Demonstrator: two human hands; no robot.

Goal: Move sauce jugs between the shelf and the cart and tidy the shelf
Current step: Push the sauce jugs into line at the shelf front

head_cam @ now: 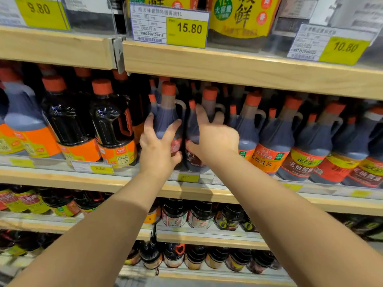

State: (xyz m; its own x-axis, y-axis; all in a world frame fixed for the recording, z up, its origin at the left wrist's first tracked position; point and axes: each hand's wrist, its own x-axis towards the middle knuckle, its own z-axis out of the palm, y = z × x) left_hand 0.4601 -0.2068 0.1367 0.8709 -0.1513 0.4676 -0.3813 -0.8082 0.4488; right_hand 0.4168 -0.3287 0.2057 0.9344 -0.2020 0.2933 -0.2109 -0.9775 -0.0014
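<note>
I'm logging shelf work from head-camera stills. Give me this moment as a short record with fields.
setting: store shelf stocked with dark sauce jugs
left hand: grip closed around a red-capped jug
right hand: fingers spread on the neighbouring jug, grip unclear
jug position: both upright at the shelf front
price tag above: 15.80
cart: not in view

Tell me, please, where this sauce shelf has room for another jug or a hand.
Front row is crowded: jugs stand shoulder to shoulder. One narrow dark gap lies between the orange-label jug and the jug in the left hand. Hand room exists above the caps, under the upper shelf board.
</note>
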